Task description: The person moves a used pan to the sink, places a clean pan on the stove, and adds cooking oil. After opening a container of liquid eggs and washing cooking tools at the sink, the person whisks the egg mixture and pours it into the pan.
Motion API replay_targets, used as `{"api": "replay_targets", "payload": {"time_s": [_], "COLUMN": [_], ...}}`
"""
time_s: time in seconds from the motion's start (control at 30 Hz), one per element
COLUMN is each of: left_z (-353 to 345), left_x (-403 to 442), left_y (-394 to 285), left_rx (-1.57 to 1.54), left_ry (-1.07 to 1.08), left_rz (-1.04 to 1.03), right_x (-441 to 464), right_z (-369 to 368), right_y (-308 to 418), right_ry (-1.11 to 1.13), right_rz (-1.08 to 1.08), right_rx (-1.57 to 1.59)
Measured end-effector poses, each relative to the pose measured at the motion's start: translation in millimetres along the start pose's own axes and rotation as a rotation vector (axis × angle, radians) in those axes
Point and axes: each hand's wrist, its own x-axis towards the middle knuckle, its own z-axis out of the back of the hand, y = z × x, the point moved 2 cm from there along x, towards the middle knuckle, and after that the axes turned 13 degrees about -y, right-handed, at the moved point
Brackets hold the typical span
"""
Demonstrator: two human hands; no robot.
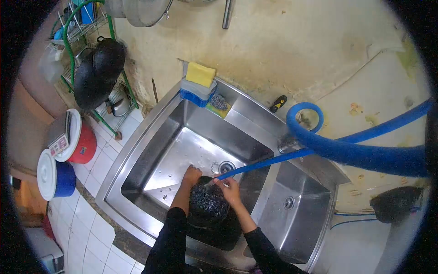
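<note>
In the head view, a wide stainless-steel sink (146, 141) has a large basin on its left and a smaller one on its right, and a dark round vessel (207, 221) sits in the near part of the sink's large basin with rippling water (207, 201) inside. The left hand (193, 175) is at the vessel's far left edge, its fingers curled in beside the rim; whether they grip it I cannot tell. The right hand (229, 189) is at the vessel's far right edge, thumb and fingers closed around a blue flexible hose (255, 167) near its end, which points down into the vessel, so the vessel's mouth lies below and between the two sets of fingers. The hose crosses the sink from the right and reaches the right hand over the large basin. A round metal drain (226, 167) shows in that basin just beyond the right hand's fingers. At the sink's far left corner, a yellow rectangular sponge (200, 74) tops a blue-and-clear plastic container (196, 95), with a grey metal scourer (218, 102) beside it.
</note>
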Motion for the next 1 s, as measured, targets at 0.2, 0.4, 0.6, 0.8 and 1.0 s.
{"api": "replay_targets", "payload": {"time_s": [0.2,0.4,0.6,0.8,1.0], "left_z": [1.8,-18.3,-10.9,-12.5,-22.3], "left_x": [-0.9,-10.5,-0.8,-6.1,-18.1], "left_y": [15.4,20.3,27.7,50.3,72.6], "left_rx": [-0.317,-0.176,-0.355,-0.487,-0.633], "left_ry": [-0.099,0.027,0.146,-0.055,0.31], "left_rz": [0.237,0.058,0.105,-0.044,0.458], "right_x": [3.7,13.1,7.3,14.2,27.5], "right_z": [-13.2,-20.4,-14.8,-12.3,-25.1], "right_y": [18.3,8.9,11.3,7.4,14.6], "right_ry": [0.052,0.027,0.064,0.021,-0.067], "right_rz": [-0.043,-0.049,-0.073,-0.061,0.031], "right_rx": [0.178,0.178,0.249,0.337,0.286]}}
